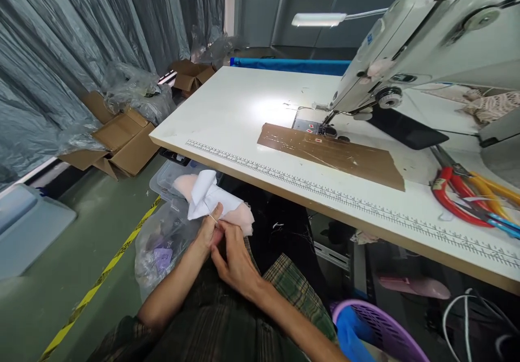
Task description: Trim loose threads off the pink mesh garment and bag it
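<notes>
A bundle of pale pink fabric (244, 218) with a white sheet (205, 194) folded over it is held above my lap, in front of the table's edge. My left hand (208, 233) is closed round its gathered near end, thumb on top. Across that end, by my left thumb, runs a thin light band (213, 218), perhaps a rubber band. My right hand (238, 262) presses its fingertips against the same end, close beside my left fingers. What lies under the fingers is hidden.
A sewing machine (390, 47) stands on the white table (227, 112), with brown tape (345, 156) near its needle. Red-handled scissors (444, 188) lie at the right. Below are a purple basket (385, 324) and a plastic bag (150, 253). Cardboard boxes (122, 134) sit at the left.
</notes>
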### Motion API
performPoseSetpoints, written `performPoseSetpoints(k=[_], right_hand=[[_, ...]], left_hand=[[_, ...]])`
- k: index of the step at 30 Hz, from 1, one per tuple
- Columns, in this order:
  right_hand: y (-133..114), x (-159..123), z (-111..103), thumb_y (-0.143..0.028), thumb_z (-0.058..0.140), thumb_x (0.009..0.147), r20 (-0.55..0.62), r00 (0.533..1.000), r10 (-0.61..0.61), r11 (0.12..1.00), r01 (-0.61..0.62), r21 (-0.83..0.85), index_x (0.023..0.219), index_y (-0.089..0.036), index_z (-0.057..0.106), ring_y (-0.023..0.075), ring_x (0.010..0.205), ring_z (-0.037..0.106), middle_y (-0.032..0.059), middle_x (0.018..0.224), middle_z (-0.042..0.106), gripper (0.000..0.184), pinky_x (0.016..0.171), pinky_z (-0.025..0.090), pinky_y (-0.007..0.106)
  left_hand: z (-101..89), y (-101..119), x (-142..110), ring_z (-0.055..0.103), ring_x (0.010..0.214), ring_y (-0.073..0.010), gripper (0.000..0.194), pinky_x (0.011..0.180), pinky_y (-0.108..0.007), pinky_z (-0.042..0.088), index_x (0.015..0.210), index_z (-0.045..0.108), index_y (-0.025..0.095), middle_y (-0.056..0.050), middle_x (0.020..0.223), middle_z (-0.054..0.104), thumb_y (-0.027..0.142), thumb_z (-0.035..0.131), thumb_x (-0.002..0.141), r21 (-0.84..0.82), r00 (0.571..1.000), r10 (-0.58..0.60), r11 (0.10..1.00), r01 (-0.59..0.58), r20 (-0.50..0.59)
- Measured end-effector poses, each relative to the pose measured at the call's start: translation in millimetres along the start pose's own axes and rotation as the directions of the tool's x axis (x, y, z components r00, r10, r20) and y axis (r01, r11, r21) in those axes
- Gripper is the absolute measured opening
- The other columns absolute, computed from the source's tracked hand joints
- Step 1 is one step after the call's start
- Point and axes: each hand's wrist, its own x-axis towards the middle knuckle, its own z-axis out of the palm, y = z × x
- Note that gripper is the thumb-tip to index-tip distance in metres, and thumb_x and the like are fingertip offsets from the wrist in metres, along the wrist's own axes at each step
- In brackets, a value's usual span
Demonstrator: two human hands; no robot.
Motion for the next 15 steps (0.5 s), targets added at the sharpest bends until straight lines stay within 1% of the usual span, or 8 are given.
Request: performPoseSetpoints(k=[2,3,6,8,9,10,13,15], right_hand=[[2,0,-2,-0.017,0.056,0.075,-0.005,1.000,0.012,0.999,-0.012,-0.034,0.122,-0.022,0.045,0.0325,0.106,0.052,0.0133,0.113,0.053,0.048,0.092,0.046,0.052],[1,0,-4,-0.018,0.057,0.075,0.000,0.999,0.036,0.999,-0.036,-0.030,0.116,-0.023,0.048,0.0320,0.104,0.053,0.0124,0.110,0.054,0.042,0.090,0.046,0.051],[-2,3,-14,-0.018,0.054,0.077,0.078,0.991,0.111,0.991,-0.116,0.060,0.094,-0.026,0.052,0.0265,0.091,0.055,0.0061,0.092,0.058,0.018,0.082,0.048,0.043],[-7,5,-21,-0.019,0.051,0.078,0.153,0.982,0.112,0.979,-0.135,0.152,0.083,-0.025,0.051,0.0222,0.084,0.055,0.0021,0.083,0.057,0.008,0.078,0.047,0.037],[-10,6,-25,-0.020,0.050,0.079,0.185,0.976,0.113,0.969,-0.149,0.195,0.079,-0.024,0.049,0.0198,0.079,0.053,0.0007,0.079,0.055,0.004,0.074,0.046,0.034],[-13,7,-29,-0.022,0.050,0.079,0.213,0.969,0.123,0.958,-0.171,0.229,0.075,-0.022,0.047,0.0170,0.073,0.050,-0.0007,0.074,0.052,0.005,0.069,0.044,0.030],[-23,9,-45,-0.031,0.049,0.084,0.311,0.933,0.181,0.921,-0.272,0.278,0.064,-0.020,0.039,0.0103,0.057,0.035,-0.0044,0.060,0.036,0.024,0.054,0.033,0.024],[-28,11,-61,-0.038,0.049,0.085,0.341,0.913,0.223,0.900,-0.327,0.287,0.061,-0.019,0.041,0.0091,0.055,0.031,-0.0048,0.058,0.035,0.032,0.051,0.029,0.022]], left_hand=[[3.8,2,-4,0.066,0.094,-0.0223,0.052,0.078,-0.029,0.051,0.084,0.061,0.018,-0.004,0.083,0.070,0.045,0.087,0.048,-0.007,0.998,0.053,0.999,-0.053,0.019],[5.0,3,-5,0.067,0.092,-0.0218,0.049,0.077,-0.028,0.051,0.083,0.061,0.018,-0.004,0.082,0.071,0.042,0.087,0.049,0.003,0.998,0.062,0.998,-0.062,0.023],[5.9,8,-5,0.067,0.075,-0.0190,0.041,0.067,-0.026,0.051,0.081,0.063,0.017,-0.004,0.076,0.071,0.036,0.086,0.052,0.058,1.000,0.022,0.998,-0.022,0.005],[4.7,12,-2,0.065,0.066,-0.0179,0.040,0.061,-0.027,0.051,0.082,0.063,0.016,-0.004,0.074,0.070,0.036,0.084,0.053,0.092,1.000,0.015,0.996,-0.013,-0.017],[3.8,15,-1,0.065,0.065,-0.0175,0.040,0.061,-0.028,0.051,0.082,0.063,0.017,-0.003,0.074,0.070,0.036,0.083,0.054,0.105,0.999,0.029,0.994,-0.026,-0.027],[2.8,18,1,0.064,0.065,-0.0172,0.039,0.062,-0.028,0.051,0.083,0.063,0.017,-0.002,0.073,0.069,0.035,0.083,0.054,0.111,0.998,0.051,0.993,-0.047,-0.038],[-0.3,29,1,0.063,0.067,-0.0168,0.035,0.064,-0.028,0.051,0.078,0.062,0.017,0.000,0.070,0.067,0.032,0.081,0.052,0.183,0.997,0.075,0.981,-0.067,-0.036],[-0.7,38,-3,0.063,0.068,-0.0184,0.035,0.063,-0.028,0.050,0.074,0.062,0.017,-0.001,0.067,0.066,0.028,0.082,0.047,0.241,0.999,0.046,0.970,-0.043,-0.007]])
